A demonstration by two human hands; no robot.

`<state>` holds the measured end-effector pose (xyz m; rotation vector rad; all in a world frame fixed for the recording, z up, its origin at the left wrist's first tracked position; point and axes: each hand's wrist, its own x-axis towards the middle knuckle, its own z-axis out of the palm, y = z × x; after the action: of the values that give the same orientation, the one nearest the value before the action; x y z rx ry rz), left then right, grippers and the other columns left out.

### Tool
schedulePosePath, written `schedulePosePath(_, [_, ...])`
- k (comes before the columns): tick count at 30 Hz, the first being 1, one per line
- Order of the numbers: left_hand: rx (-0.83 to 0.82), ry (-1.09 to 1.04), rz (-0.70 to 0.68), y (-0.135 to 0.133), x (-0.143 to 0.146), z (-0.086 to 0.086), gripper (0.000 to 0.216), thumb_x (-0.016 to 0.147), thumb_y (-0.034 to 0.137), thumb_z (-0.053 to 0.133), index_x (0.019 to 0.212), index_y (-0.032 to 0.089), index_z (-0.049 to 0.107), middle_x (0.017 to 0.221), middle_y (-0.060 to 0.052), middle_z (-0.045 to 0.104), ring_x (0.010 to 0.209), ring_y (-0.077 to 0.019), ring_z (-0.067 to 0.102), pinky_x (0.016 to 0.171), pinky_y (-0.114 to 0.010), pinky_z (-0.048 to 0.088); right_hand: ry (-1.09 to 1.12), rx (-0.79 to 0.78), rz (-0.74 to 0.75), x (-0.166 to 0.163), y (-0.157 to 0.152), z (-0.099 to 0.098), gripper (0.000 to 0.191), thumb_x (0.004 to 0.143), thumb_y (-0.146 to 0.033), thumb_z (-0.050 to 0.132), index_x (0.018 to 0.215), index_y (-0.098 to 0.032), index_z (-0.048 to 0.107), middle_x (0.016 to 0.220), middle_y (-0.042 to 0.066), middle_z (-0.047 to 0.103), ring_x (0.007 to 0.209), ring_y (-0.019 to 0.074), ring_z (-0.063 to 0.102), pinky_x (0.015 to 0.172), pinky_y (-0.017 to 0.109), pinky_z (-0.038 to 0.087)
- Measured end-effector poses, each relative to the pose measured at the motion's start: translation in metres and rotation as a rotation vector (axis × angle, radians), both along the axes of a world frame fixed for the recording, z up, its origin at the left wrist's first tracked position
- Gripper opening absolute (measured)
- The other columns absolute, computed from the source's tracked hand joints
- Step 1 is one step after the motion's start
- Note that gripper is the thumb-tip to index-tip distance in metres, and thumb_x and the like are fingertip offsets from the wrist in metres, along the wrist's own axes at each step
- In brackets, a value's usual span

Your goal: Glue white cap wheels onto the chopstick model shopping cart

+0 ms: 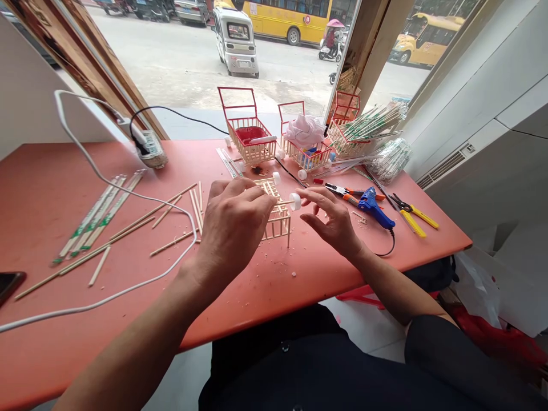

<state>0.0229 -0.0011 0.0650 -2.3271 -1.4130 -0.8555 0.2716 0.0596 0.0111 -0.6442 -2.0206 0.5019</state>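
Note:
My left hand (237, 220) is closed, its fingertips pinching a small cart frame (280, 227) built from thin wooden sticks. The hand covers much of the frame. White round caps sit as wheels at stick ends: one wheel (295, 201) faces my right hand, and another wheel (276, 178) is farther back. My right hand (331, 220) is open, thumb apart and fingers stretched toward the nearer wheel. Its index fingertip is at the wheel's edge; whether it touches, I cannot tell.
Finished stick carts (252, 142) with red handles stand at the back. A blue glue gun (374, 208), pliers (340, 191) and yellow-handled cutters (415, 214) lie right. Loose sticks (128, 228), packaged chopsticks (96, 220) and a white cable (128, 305) lie left. A power strip (152, 149) is beyond.

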Motion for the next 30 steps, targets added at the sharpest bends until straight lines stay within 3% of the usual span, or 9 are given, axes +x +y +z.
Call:
schedulePosePath(8, [0.006,-0.013,0.002,-0.0002,0.0001,-0.0002,0.033,0.112,0.017,0.059,0.092,0.026,0.084,0.097,-0.008,0.089,0.108,-0.0349,0.077,0.093,-0.052,0.051,-0.024,-0.012,-0.029,0.0010,0.0000,0.0000,0.052,0.112,-0.065,0.071,0.149,-0.029,0.078,0.134,0.011,0.081,0.105,0.0222,0.078,0.078,0.036,0.065])
schedulePosePath(13, [-0.007,-0.035,-0.004,0.0001,0.0004,-0.0004,0.034,0.112,0.017,0.058,0.091,0.025,0.084,0.096,-0.009,0.088,0.109,-0.0360,0.076,0.094,-0.053,0.051,-0.030,-0.025,-0.045,0.0007,-0.0002,-0.0001,0.053,0.112,-0.066,0.071,0.149,-0.029,0.078,0.147,0.014,0.079,0.110,0.0238,0.080,0.080,0.038,0.066])
schedulePosePath(20, [0.012,-0.043,0.020,0.0006,0.0022,-0.0030,0.034,0.112,0.018,0.058,0.091,0.025,0.084,0.099,-0.009,0.089,0.110,-0.0369,0.076,0.094,-0.054,0.051,-0.024,-0.022,-0.006,0.0007,-0.0017,-0.0011,0.048,0.114,-0.053,0.073,0.154,-0.028,0.076,0.151,0.014,0.081,0.118,0.0251,0.082,0.086,0.038,0.068])
schedulePosePath(24, [0.032,-0.044,0.028,0.0005,0.0033,-0.0038,0.034,0.112,0.017,0.058,0.090,0.026,0.082,0.097,-0.007,0.089,0.108,-0.0352,0.076,0.093,-0.052,0.052,-0.027,-0.039,-0.013,0.0012,-0.0010,-0.0036,0.052,0.113,-0.058,0.072,0.155,-0.028,0.076,0.151,0.014,0.082,0.123,0.0275,0.082,0.086,0.040,0.070])
schedulePosePath(30, [0.018,-0.057,0.037,0.0006,0.0041,-0.0045,0.034,0.113,0.018,0.059,0.090,0.024,0.083,0.099,-0.009,0.089,0.110,-0.0348,0.078,0.095,-0.053,0.055,-0.017,-0.003,0.014,0.0018,-0.0011,-0.0062,0.050,0.113,-0.049,0.074,0.159,-0.028,0.075,0.154,0.015,0.080,0.118,0.0249,0.083,0.083,0.037,0.070])
